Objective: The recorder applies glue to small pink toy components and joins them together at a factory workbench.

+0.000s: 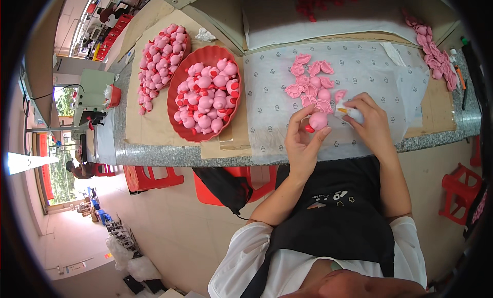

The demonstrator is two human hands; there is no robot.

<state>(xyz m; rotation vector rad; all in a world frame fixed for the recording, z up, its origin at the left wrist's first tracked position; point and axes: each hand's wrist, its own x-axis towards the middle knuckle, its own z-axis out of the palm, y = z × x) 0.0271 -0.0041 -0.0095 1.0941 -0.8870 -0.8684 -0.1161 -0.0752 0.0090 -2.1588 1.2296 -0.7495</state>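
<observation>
Left hand [300, 138] fingers pinch a small pink pig-shaped toy figure [318, 120], right hand [371, 120] fingers grip a small white glue bottle [345, 111], above the grey stone counter [154, 155].

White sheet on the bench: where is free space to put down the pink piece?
Free: the white sheet right of the pink wing pieces, and its left strip beside the red bowl. Crowded: around the left hand and right hand.
</observation>
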